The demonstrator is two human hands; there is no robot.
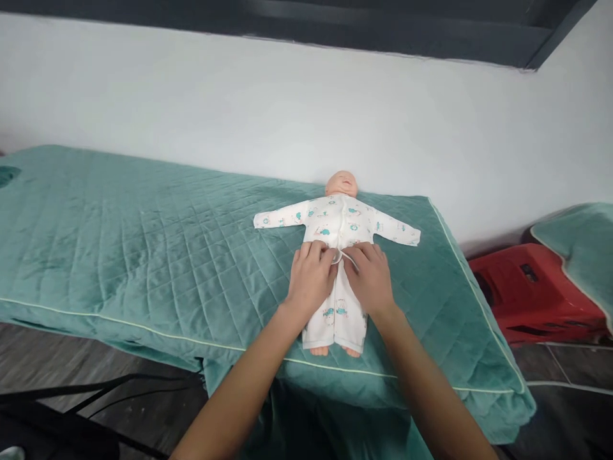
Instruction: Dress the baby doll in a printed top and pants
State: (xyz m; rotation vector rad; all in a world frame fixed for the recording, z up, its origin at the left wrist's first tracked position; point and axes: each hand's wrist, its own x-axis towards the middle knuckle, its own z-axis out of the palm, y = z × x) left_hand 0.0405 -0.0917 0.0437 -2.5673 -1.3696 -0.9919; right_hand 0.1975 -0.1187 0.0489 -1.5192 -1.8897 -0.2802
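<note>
A baby doll (341, 184) lies on its back, its head toward the wall and its bare feet toward me. It wears a white long-sleeved top (339, 220) with teal prints, sleeves spread out to both sides. Matching white trousers (335, 326) cover its legs. At the waist, my left hand (313, 271) is closed in a pinch on a thin white string (338, 257). My right hand (368, 273) pinches the same string from the other side. Between the fingers the string forms a small loop. Both hands rest over the trousers' waist, hiding much of it.
A green quilted cover (191, 243) lies over the bed beneath the doll. The white wall (215, 108) runs along its far side. To the right stands a red plastic stool (536, 294) with green cloth (584, 249) beside it. Dark bars (96, 386) are at lower left.
</note>
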